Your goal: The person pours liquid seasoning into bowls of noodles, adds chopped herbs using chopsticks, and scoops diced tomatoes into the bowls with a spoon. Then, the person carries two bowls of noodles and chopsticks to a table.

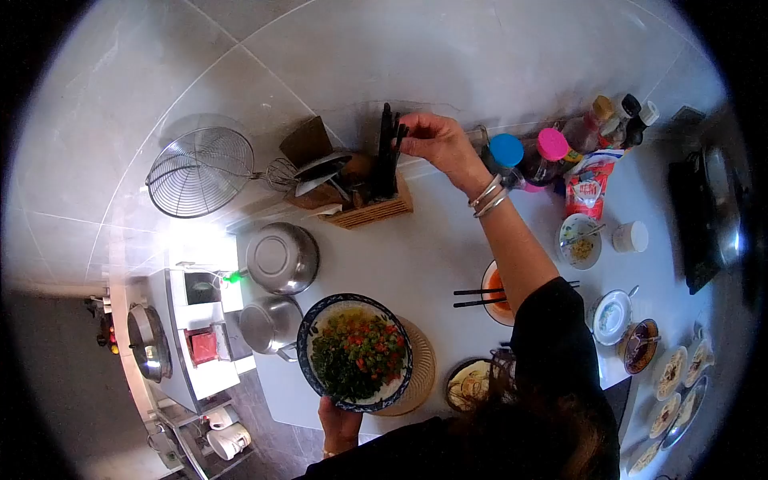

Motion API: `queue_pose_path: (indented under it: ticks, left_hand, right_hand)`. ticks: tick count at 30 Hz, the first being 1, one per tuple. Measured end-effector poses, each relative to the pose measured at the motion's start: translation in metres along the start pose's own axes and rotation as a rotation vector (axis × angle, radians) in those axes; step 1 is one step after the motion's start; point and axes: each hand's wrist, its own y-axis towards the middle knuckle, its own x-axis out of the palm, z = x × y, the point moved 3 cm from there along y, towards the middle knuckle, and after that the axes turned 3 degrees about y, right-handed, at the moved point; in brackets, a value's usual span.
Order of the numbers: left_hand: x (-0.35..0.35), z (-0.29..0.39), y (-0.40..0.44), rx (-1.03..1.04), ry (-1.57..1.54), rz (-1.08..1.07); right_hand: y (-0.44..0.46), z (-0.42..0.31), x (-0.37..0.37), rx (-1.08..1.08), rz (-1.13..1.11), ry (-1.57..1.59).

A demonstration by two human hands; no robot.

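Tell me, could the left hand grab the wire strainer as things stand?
Probably not just now: the left hand is holding the patterned bowl of chopped vegetables. The wire strainer itself looks uncovered, so freeing that hand might be enough.

Single view from a camera worn on the person's head, facing forward and steeply down across a white counter [376, 252]; the very wide lens bows straight lines and leaves black corners around a rounded picture; tiled wall [416, 56] spans the top; hair [580, 446] and a black sleeve [552, 336] loom near at the bottom; left hand [340, 424] and right hand [448, 146] both fall inside the frame.
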Motion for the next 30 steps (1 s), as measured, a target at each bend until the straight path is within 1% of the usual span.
queue_pose_path:
  ticks: [1,6,9,12,15,20,24,27,29,30]
  left_hand:
    - [0.000,0.000,0.000,-0.008,0.014,0.025]
    - [-0.002,0.000,-0.002,0.000,-0.039,-0.004]
    - [-0.003,0.002,0.000,-0.019,0.008,-0.006]
    - [0.000,0.002,-0.001,-0.012,0.007,-0.006]
    - [-0.006,0.001,0.000,-0.002,-0.004,-0.019]
    - [-0.005,0.000,0.000,-0.002,-0.027,-0.020]
    - [-0.008,0.001,-0.003,0.015,-0.038,-0.056]
    - [-0.007,0.002,-0.005,0.049,-0.022,-0.062]
    - [-0.011,0.002,-0.011,0.051,-0.005,-0.062]
    - [-0.013,0.003,-0.012,0.050,-0.006,-0.072]
  right_hand:
    - [0.001,0.001,-0.001,-0.004,-0.008,0.018]
    - [0.003,0.003,0.001,-0.023,-0.014,0.068]
    - [0.002,-0.002,0.001,0.012,-0.027,-0.020]
    - [0.004,-0.002,-0.001,-0.022,-0.072,-0.064]
    - [0.007,-0.002,-0.003,-0.121,-0.007,-0.145]
    - [0.006,0.004,-0.005,-0.129,0.139,-0.268]
    - [0.001,-0.026,-0.004,-0.206,0.245,-0.249]
    - [-0.004,-0.068,-0.007,-0.337,0.335,-0.299]
    - [-0.016,-0.106,-0.006,-0.288,0.349,-0.154]
    - [-0.024,-0.124,-0.011,-0.368,0.358,-0.157]
